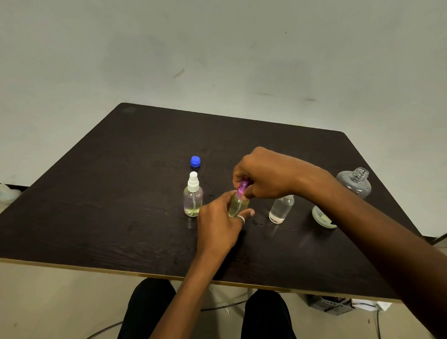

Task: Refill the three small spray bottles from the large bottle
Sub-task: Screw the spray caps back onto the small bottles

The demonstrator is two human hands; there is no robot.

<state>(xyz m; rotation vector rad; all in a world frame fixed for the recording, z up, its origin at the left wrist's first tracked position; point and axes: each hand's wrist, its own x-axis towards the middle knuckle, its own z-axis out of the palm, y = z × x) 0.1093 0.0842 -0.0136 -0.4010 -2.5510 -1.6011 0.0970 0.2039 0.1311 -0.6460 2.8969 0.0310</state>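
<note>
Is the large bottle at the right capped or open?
Open. The large bottle shows a bare threaded neck with no cap; a blue cap lies apart on the table.

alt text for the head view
A person's left hand holds a small yellowish bottle while the right hand pinches its purple spray top. On the dark table, a white-topped spray bottle and blue cap stand left, an uncapped small bottle and open large bottle right.

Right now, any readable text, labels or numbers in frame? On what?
Nothing legible.
Label on the large bottle: marks too blurred to read, partly behind the right forearm.
White-topped spray bottle, purple-topped spray bottle, blue cap: no markings visible.
</note>
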